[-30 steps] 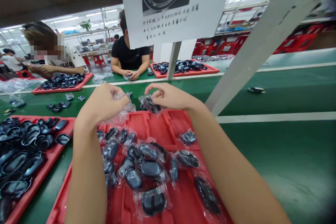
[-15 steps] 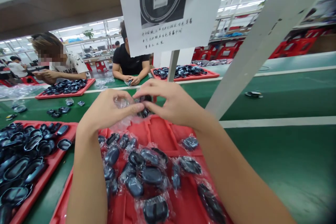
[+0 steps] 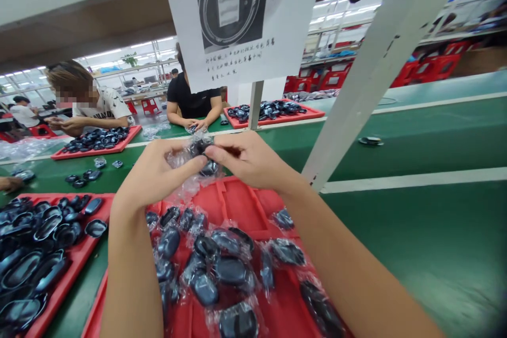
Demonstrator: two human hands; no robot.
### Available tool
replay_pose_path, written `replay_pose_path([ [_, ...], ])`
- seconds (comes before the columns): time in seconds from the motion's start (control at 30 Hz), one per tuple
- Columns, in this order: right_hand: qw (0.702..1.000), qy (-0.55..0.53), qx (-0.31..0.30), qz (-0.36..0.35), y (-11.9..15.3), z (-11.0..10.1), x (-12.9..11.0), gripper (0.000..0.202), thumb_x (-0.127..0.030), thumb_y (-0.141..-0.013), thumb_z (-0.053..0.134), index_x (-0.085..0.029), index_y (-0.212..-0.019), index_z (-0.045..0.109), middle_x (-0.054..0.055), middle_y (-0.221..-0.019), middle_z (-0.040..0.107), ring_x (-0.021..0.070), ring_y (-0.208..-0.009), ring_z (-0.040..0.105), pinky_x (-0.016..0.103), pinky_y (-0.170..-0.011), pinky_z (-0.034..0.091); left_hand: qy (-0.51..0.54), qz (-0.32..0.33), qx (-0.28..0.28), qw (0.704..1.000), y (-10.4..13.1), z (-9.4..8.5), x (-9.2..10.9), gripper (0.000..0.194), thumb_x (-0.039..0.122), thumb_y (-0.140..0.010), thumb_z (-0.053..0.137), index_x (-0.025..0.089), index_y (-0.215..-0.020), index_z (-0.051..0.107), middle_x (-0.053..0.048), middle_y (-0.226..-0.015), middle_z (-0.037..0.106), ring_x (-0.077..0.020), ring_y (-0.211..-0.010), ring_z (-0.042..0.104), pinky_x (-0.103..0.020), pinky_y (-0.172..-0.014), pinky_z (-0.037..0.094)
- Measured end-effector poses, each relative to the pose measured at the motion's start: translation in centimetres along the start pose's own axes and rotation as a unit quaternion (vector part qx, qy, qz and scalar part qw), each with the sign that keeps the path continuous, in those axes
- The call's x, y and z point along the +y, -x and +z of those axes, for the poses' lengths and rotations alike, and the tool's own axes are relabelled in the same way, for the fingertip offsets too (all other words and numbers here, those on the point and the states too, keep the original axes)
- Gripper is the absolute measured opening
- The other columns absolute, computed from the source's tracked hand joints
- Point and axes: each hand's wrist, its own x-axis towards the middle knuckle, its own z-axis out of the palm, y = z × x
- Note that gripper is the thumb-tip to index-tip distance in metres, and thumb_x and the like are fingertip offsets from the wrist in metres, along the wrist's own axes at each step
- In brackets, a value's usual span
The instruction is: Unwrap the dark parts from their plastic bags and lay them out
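My left hand (image 3: 160, 174) and my right hand (image 3: 247, 161) meet above the far end of a red tray (image 3: 212, 198). Between their fingertips is a glossy dark plastic shell (image 3: 209, 169), with a crinkled clear plastic bag (image 3: 180, 158) around or against it. The left fingers are closed on the bag, while the right thumb and fingers pinch the shell. Fingers hide part of both. On the tray below my wrists lie several blue-black shells in clear wrapping, such as a wrapped shell (image 3: 232, 270).
A second red tray (image 3: 85, 253) heaped with unwrapped shells (image 3: 29, 269) stands at left. A slanted white post (image 3: 356, 84) and a paper sign (image 3: 241, 58) rise ahead. Two people work across the green table (image 3: 415, 237). Another hand (image 3: 10, 184) shows at the left edge.
My hands have shifted slightly left, and the right fingers have come down onto the shell. More of the shell and bag shows. Another person's hand has appeared at the left edge.
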Motion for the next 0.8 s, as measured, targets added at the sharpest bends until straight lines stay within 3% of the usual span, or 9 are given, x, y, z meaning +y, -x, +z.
replay_pose_path([
  [0.13, 0.994, -0.102, 0.013, -0.025, 0.3, 0.0, 0.3, 0.06, -0.06, -0.102, 0.05, -0.021, -0.06, 0.031, -0.006, -0.057, 0.026, 0.0081, -0.052, 0.024, 0.026, -0.05, 0.024, 0.021, 0.023, -0.008, 0.999, 0.1, -0.2, -0.4, 0.025, 0.033, -0.091, 0.058, 0.019, -0.071, 0.062, 0.002, -0.07, 0.061, -0.0156, -0.067, 0.051, -0.027, -0.063, 0.041],
  [0.3, 0.977, -0.21, 0.034, 0.029, 0.4, 0.6, 1.8, 0.065, -0.073, -0.095, 0.052, -0.021, -0.06, 0.034, -0.006, -0.052, 0.029, 0.0072, -0.047, 0.025, 0.024, -0.045, 0.024, 0.039, 0.046, -0.021, 0.998, 0.2, 0.2, 0.6, 0.023, 0.034, -0.089, 0.056, 0.018, -0.078, 0.069, -0.003, -0.079, 0.068, -0.0203, -0.076, 0.058, -0.03, -0.069, 0.047],
  [0.37, 0.983, -0.171, 0.048, 0.04, 0.4, 0.3, 1.9, 0.064, -0.074, -0.095, 0.049, -0.021, -0.061, 0.037, -0.006, -0.053, 0.033, 0.0084, -0.048, 0.029, 0.024, -0.047, 0.027, 0.004, 0.027, -0.001, 1.0, 0.3, 0.2, 1.1, 0.025, 0.034, -0.089, 0.055, 0.018, -0.075, 0.069, -0.001, -0.071, 0.064, -0.018, -0.068, 0.054, -0.029, -0.063, 0.043],
  [0.47, 0.993, -0.023, 0.114, 0.029, 0.4, -0.5, 0.9, 0.056, -0.068, -0.098, 0.048, -0.021, -0.067, 0.047, -0.002, -0.059, 0.044, 0.0113, -0.055, 0.038, 0.026, -0.054, 0.033, -0.048, -0.028, 0.057, 0.997, 0.3, 0.2, 1.5, 0.032, 0.039, -0.09, 0.056, 0.019, -0.068, 0.067, 0.003, -0.053, 0.046, -0.013, -0.051, 0.036, -0.029, -0.05, 0.031],
  [0.57, 0.989, 0.105, 0.095, 0.028, 0.5, -0.4, -0.5, 0.042, -0.056, -0.096, 0.054, -0.021, -0.073, 0.056, 0.0, -0.063, 0.051, 0.0133, -0.058, 0.044, 0.028, -0.061, 0.037, -0.074, -0.05, 0.075, 0.993, 0.3, 0.3, 1.6, 0.039, 0.047, -0.089, 0.061, 0.02, -0.062, 0.065, 0.005, -0.046, 0.031, -0.0114, -0.046, 0.024, -0.03, -0.047, 0.023],
  [0.63, 0.982, 0.153, 0.096, 0.053, 0.5, 0.4, -1.0, 0.033, -0.046, -0.098, 0.052, -0.021, -0.079, 0.061, 0.001, -0.066, 0.055, 0.0149, -0.061, 0.049, 0.029, -0.066, 0.039, -0.082, -0.057, 0.084, 0.992, 0.2, 0.6, 1.5, 0.043, 0.051, -0.089, 0.062, 0.021, -0.058, 0.062, 0.005, -0.045, 0.028, -0.0113, -0.046, 0.022, -0.03, -0.048, 0.022],
  [0.8, 0.937, 0.226, 0.202, 0.176, -0.1, 1.9, 0.2, 0.04, -0.04, -0.104, 0.037, -0.018, -0.095, 0.069, 0.007, -0.076, 0.063, 0.0213, -0.072, 0.059, 0.033, -0.072, 0.043, -0.086, -0.072, 0.129, 0.985, 0.0, 1.1, 1.0, 0.044, 0.051, -0.09, 0.06, 0.02, -0.058, 0.059, 0.004, -0.047, 0.031, -0.0114, -0.048, 0.026, -0.031, -0.05, 0.025],
])
